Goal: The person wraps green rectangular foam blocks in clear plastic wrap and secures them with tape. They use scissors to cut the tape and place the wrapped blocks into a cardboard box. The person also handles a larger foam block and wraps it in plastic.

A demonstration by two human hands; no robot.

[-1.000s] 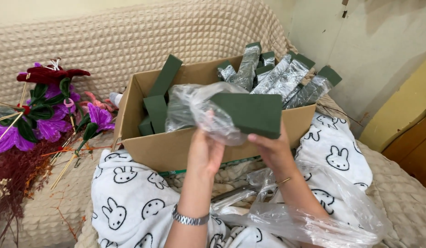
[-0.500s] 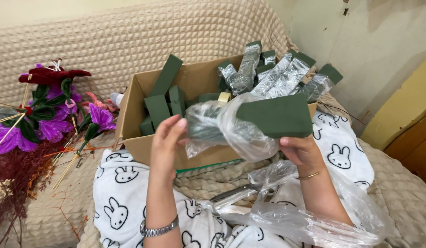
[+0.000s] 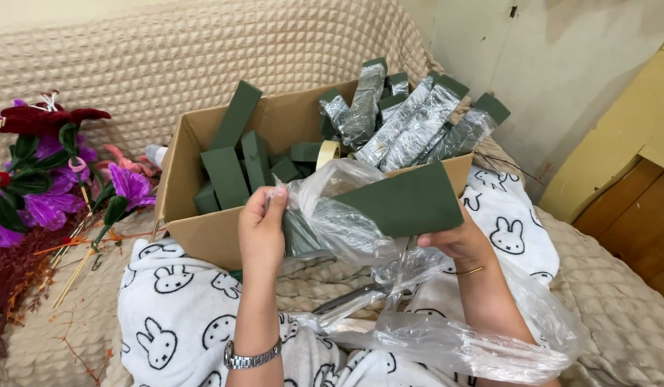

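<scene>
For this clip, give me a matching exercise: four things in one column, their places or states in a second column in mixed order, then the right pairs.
Things:
1. left hand
2. right hand
3. cardboard box
4. purple flowers

Places or states:
A. lying at the far left on the beige cover
B. pinching the clear plastic wrap
C. open, holding green foam pieces
D. gripping the green foam block from below

Pairs: 1-B, 2-D, 3-C, 4-A

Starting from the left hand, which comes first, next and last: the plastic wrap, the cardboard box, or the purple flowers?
1. Plastic wrap: pinched in the left hand.
2. Cardboard box: just behind the hand.
3. Purple flowers: far off to the left.
</scene>
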